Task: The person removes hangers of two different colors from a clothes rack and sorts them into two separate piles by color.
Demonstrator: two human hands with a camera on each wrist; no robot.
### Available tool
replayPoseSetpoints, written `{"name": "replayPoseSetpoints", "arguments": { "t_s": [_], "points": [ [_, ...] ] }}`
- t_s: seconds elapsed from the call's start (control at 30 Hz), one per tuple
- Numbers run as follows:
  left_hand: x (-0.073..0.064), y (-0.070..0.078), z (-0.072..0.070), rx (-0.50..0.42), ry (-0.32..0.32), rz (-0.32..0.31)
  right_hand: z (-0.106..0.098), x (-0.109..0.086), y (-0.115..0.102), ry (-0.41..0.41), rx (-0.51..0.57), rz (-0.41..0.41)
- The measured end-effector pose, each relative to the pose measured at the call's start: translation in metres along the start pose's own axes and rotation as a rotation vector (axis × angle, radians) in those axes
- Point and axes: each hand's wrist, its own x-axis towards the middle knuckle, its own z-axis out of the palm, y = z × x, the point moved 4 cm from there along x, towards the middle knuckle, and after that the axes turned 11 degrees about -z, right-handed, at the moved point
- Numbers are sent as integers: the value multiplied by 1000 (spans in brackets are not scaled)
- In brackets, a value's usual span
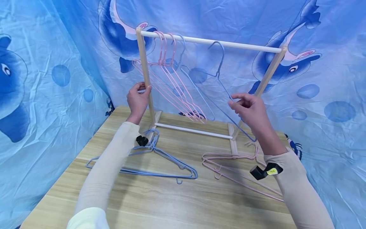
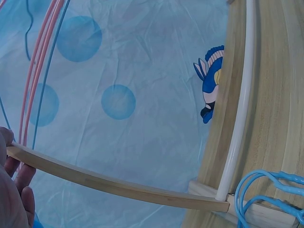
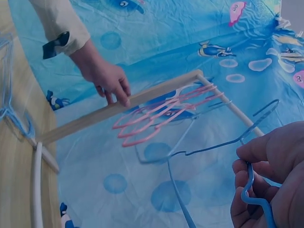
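Note:
My left hand grips the left wooden post of a clothes rack, thumb in front of it. In the right wrist view, my right hand pinches a blue wire hanger by its shoulder, close to the neck. The hanger's hook is up at the white top rail, overlapping it in the head view. Further left along the rail hang three pink hangers, then one blue hanger nearest to the held one.
Several blue hangers lie stacked on the wooden table at left. Pink hangers lie at right under my right forearm. A white lower bar joins the rack's feet. A blue dolphin-print cloth hangs behind.

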Motion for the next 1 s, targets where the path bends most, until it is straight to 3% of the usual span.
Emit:
{"name": "replayPoseSetpoints", "arguments": {
  "t_s": [0.37,0.6,1.0],
  "points": [
    [0,0,0,5,7,-8,-5,-24,21,19,-128,-18],
    [1,-2,0,15,9,-9,-1,-37,38,12,-203,-72],
    [0,0,-1,9,-9,-8,11,-59,76,-25,-206,-94]
  ]
}}
